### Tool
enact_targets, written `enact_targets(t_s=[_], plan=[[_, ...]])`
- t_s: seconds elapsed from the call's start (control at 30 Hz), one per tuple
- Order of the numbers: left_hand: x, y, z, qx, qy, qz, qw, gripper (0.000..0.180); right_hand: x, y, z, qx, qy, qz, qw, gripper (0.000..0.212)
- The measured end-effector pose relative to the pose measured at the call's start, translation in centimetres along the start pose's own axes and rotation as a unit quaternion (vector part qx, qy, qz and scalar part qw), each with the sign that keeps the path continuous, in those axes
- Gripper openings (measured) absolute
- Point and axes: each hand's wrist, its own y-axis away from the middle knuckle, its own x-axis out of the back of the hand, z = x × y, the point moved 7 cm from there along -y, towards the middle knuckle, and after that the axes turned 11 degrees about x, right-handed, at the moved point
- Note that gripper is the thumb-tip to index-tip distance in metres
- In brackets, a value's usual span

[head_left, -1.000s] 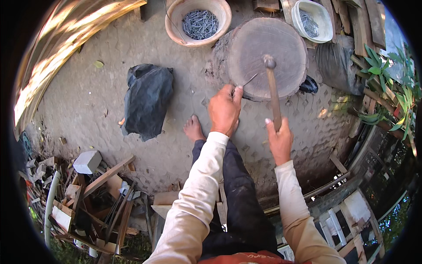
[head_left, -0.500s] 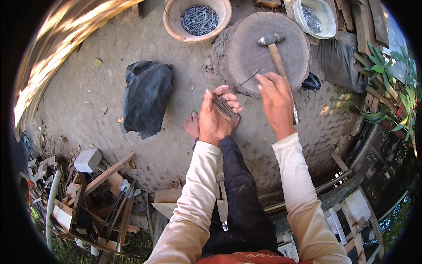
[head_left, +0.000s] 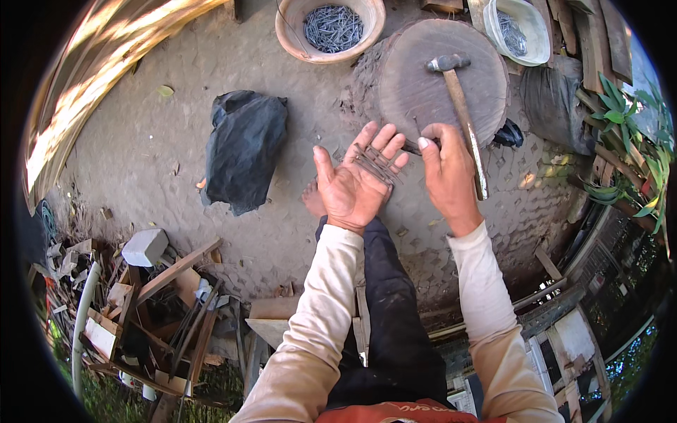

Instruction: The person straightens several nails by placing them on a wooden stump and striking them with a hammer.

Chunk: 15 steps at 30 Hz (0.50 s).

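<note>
Palm up, my left hand [head_left: 352, 180] carries a small bundle of brown, rusty-looking nails [head_left: 374, 163] across its fingers, which are stretched out and slightly spread. My right hand [head_left: 449, 173] is at the near edge of a round wooden stump [head_left: 409, 88], thumb and forefinger pinched together. A thin nail [head_left: 417, 125] juts up from that pinch; its lower part is hidden by the fingers. On the stump lies a hammer [head_left: 462, 106], head at the far side, with its handle running down beside my right hand.
A clay bowl [head_left: 282, 35] of grey nails stands beyond the stump, and a white tub [head_left: 543, 49] with more nails is at its right. Black plastic sheeting [head_left: 245, 151] lies on the ground to the left. Scrap wood [head_left: 176, 278] is piled at lower left; plants [head_left: 624, 116] grow at right.
My left hand has opened flatter, its fingers spreading under the nails. The right hand has turned, closing thumb to forefinger, and the nail at its fingertips now points more upright. The whole view has shifted slightly.
</note>
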Motion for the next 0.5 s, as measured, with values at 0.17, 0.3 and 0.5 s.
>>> enact_targets(t_s=[0.17,0.3,0.5], plan=[[-1.3,-0.1,-1.3,0.058,0.044,-0.079,0.994,0.106,-0.3,1.0,-2.9,0.062,-0.024,-0.024,0.998,0.025],[-1.9,-0.2,-1.8,0.066,0.044,-0.089,0.993,0.107,1.1,1.6,-3.3,0.042,-0.029,0.053,0.997,0.028],[-2.6,-0.3,-2.2,0.045,0.029,-0.056,0.997,0.110,0.0,3.6,-3.6,0.038,-0.027,0.016,0.999,0.024]])
